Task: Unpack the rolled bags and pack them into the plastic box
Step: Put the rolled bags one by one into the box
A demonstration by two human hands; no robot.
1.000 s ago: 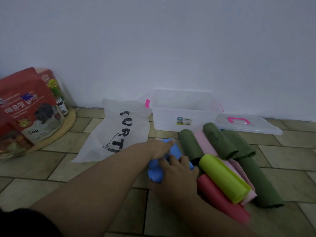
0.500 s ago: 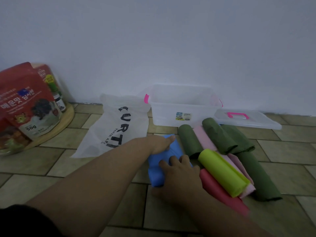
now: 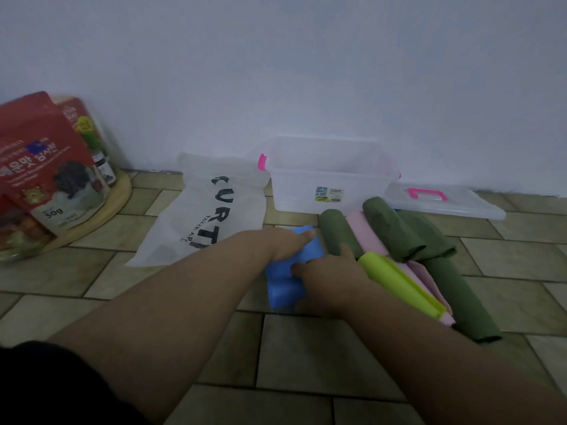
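A blue bag (image 3: 283,282) lies on the tiled floor in front of me. My left hand (image 3: 288,242) presses on its far end and my right hand (image 3: 329,277) grips its right side. To the right lie rolled bags: dark green ones (image 3: 395,231), a pink one (image 3: 363,233) and a lime green one (image 3: 399,283). The clear plastic box (image 3: 329,177) with pink latches stands open against the wall, nothing visible inside.
The box's clear lid (image 3: 441,202) with a pink handle lies to the right of the box. A translucent printed plastic bag (image 3: 208,216) lies flat at the left. Red food packets (image 3: 40,176) stand on a round wooden board (image 3: 101,207) at far left.
The view has shifted slightly. Both hands have stayed on the blue bag, working it, with the right hand moving a little further over it.
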